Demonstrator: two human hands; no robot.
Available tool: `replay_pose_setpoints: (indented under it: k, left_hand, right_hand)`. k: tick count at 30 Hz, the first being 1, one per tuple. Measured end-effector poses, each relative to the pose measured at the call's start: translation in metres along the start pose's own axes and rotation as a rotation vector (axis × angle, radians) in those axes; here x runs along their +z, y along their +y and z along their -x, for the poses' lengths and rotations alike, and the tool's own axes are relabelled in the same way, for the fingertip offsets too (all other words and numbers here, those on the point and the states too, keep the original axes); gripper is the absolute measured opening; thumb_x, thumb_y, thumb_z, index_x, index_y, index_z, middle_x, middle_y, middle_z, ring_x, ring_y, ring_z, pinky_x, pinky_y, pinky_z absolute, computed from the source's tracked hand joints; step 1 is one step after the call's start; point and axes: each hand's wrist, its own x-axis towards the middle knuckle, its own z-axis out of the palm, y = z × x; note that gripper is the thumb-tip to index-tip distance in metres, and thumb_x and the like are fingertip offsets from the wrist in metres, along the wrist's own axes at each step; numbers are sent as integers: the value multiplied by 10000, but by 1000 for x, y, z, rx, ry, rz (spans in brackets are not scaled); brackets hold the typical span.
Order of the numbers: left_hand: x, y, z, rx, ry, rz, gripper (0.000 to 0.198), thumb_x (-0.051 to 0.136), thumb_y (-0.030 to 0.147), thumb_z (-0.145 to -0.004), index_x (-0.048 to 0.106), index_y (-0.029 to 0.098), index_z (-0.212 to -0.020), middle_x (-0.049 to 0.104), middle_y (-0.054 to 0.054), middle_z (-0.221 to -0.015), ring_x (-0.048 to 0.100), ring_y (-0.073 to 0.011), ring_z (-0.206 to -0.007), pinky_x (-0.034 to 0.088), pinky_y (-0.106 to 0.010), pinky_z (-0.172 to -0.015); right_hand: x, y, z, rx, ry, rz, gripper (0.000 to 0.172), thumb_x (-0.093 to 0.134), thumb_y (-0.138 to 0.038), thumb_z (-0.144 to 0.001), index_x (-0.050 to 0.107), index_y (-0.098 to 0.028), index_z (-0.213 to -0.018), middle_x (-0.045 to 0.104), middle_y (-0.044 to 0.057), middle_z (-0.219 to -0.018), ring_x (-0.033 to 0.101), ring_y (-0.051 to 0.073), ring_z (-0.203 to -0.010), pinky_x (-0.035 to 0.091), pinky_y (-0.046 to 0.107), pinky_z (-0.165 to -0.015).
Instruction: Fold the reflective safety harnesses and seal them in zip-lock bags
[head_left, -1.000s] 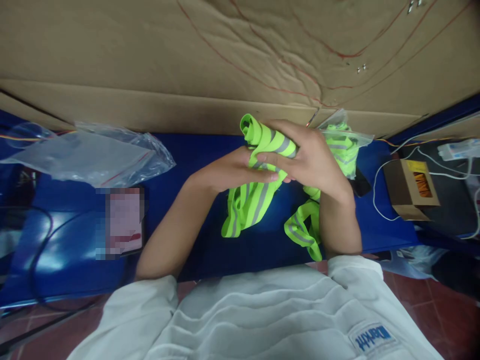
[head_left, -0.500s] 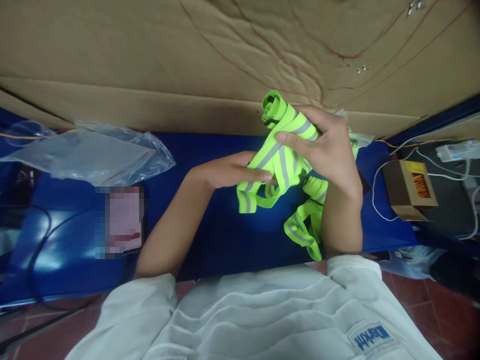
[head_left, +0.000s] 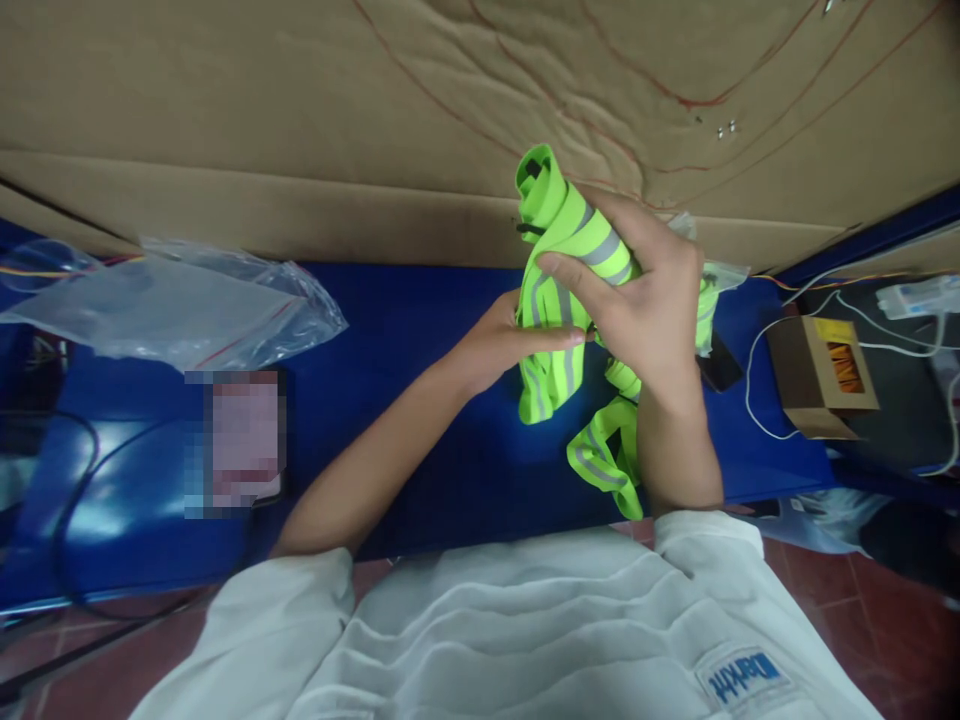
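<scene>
A bundle of neon-yellow reflective strap [head_left: 551, 290] with grey stripes is held above the blue table, its upper end rolled up and showing small black parts. Around the rolled upper part my right hand [head_left: 649, 285] is closed, thumb across the front. Lower down, my left hand [head_left: 517, 345] grips the folded loops, with its thumb laid over them and the other fingers hidden behind. Another neon-yellow reflective strap [head_left: 611, 455] lies on the table below, partly covered by my right forearm.
On the left of the blue table [head_left: 420, 450] lie clear plastic bags [head_left: 172, 310] and a blurred-out flat object [head_left: 244, 435]. Past my right hand are a bagged yellow strap [head_left: 706, 310] and a dark flat object [head_left: 721, 362]. A cardboard box [head_left: 821, 375] stands among white cables.
My left hand has moved right and slightly up, gathering the hanging loops closer to the roll. The bundle's top has risen a little and stands more upright.
</scene>
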Motion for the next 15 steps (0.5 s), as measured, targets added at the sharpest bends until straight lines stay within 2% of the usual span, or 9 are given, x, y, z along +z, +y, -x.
replay_pose_setpoints:
  k: [3, 6, 8, 9, 11, 13, 15]
  left_hand:
    - [-2, 4, 1, -23, -8, -79, 484, 963, 379, -656, 761, 137, -1023, 787, -59, -971, 747, -257, -908, 604, -358, -855]
    - [-22, 22, 2, -61, -157, -358, 419, 959, 402, -671, 761, 119, -909, 765, -41, -838, 711, -214, -759, 575, -297, -715]
    - [-36, 33, 3, -74, -264, -482, 397, 938, 417, -701, 763, 117, -895, 767, -46, -833, 702, -205, -736, 564, -278, -682]
    - [-40, 37, 4, -80, -301, -510, 396, 927, 422, -714, 765, 119, -912, 775, -50, -856, 706, -206, -746, 568, -275, -682]
    - [-42, 41, 7, -88, -347, -512, 410, 915, 423, -724, 766, 128, -968, 789, -59, -926, 722, -216, -796, 585, -276, -700]
    - [-37, 44, 12, -76, -366, -482, 424, 911, 414, -725, 758, 140, -1009, 792, -60, -977, 732, -228, -851, 601, -283, -731]
    - [-31, 47, 17, -55, -360, -453, 412, 906, 403, -731, 753, 149, -1017, 791, -53, -981, 733, -230, -869, 605, -279, -740]
  right_hand:
    - [-6, -1, -1, 54, -27, -5, 287, 761, -463, -915, 729, -367, -1184, 745, -16, -1303, 672, 293, -1280, 554, 450, -1119]
    - [-16, 1, 0, 105, -117, -96, 223, 779, -502, -898, 765, -293, -974, 789, 1, -1011, 743, 271, -981, 609, 432, -924]
    - [-20, 4, 1, 178, -208, -200, 290, 775, -533, -894, 757, -245, -862, 756, -2, -838, 715, 229, -792, 600, 393, -775]
    - [-21, 5, 1, 220, -246, -267, 309, 778, -540, -890, 757, -233, -860, 748, -4, -819, 702, 212, -756, 588, 371, -734]
    - [-20, 9, 0, 305, -300, -423, 304, 782, -524, -887, 765, -231, -969, 767, -1, -901, 709, 195, -785, 579, 337, -723]
    - [-16, 13, -2, 388, -330, -564, 298, 759, -512, -903, 752, -255, -1055, 778, 4, -986, 727, 193, -841, 586, 323, -739]
    - [-10, 17, -4, 431, -345, -611, 279, 712, -535, -928, 741, -279, -1034, 776, 8, -995, 736, 207, -875, 600, 337, -758]
